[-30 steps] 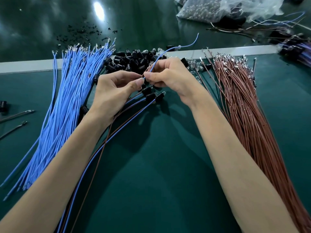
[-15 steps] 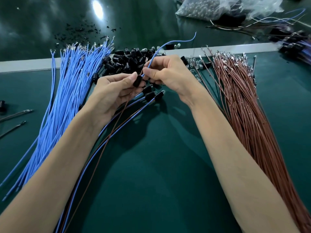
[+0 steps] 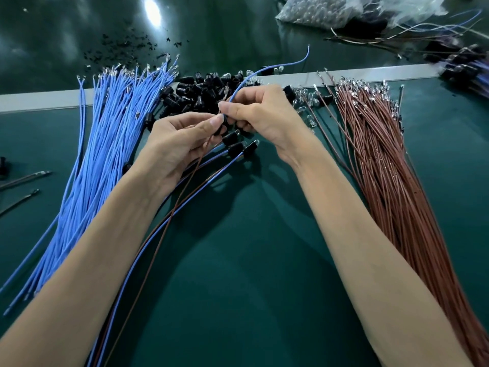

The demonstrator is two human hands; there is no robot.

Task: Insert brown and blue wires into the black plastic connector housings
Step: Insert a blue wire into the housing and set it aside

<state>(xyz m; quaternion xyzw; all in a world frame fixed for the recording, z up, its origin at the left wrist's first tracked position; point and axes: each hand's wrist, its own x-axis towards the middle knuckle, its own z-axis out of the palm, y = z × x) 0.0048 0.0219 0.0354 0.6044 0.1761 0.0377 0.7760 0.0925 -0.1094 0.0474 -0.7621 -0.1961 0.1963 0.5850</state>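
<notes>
The left hand (image 3: 182, 139) pinches a black housing (image 3: 219, 131) between thumb and forefinger, and a brown wire (image 3: 186, 186) trails from under that hand back toward the person, so it looks already seated. The right hand (image 3: 262, 112) grips a blue wire (image 3: 242, 83) close to its near end, fingertips almost touching the left thumb; the rest of the wire arcs up and away beyond the knuckles. The step in hand appears to be feeding the blue terminal into the free cavity of the housing. The meeting point is hidden by the fingers, so I cannot tell whether the terminal has entered. To do it well, the right grip should sit near the terminal, as it does, so the thin wire pushes without buckling. The left hand should hold the housing steady with its opening facing the right fingertips. The terminal probably needs turning until it lines up with the cavity, then a straight push until it locks. A light tug afterwards would confirm it. The loose far end may whip into the housing pile (image 3: 201, 88) just beyond the hands. Finished leads (image 3: 235, 149) lie on the bench (image 3: 238, 287) just under both hands, and the new one likely joins them.
</notes>
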